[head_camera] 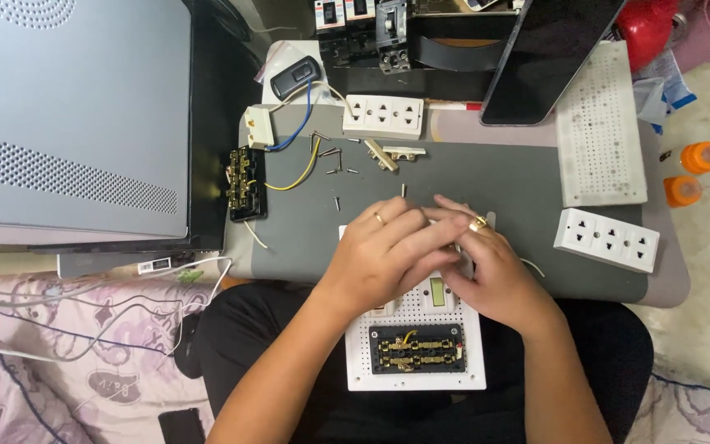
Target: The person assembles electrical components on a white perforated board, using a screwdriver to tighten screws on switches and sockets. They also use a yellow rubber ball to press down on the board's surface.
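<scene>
My left hand [388, 251] and my right hand [486, 271] meet over the top of a white perforated board [470, 374] that rests on my lap and the table's front edge. The fingers of both hands are closed together around something small that they hide. A black socket core with brass terminals [417, 349] sits in the lower part of the board. Above it a white switch with a green window [436, 293] shows between my hands. Each hand wears a ring.
On the grey mat [503, 177] lie loose screws [332, 160], a white triple socket [383, 115], another white socket [606, 239], a second perforated board [600, 123], a black terminal block with wires [247, 182] and a tablet [544, 57]. A grey case [67, 115] stands left.
</scene>
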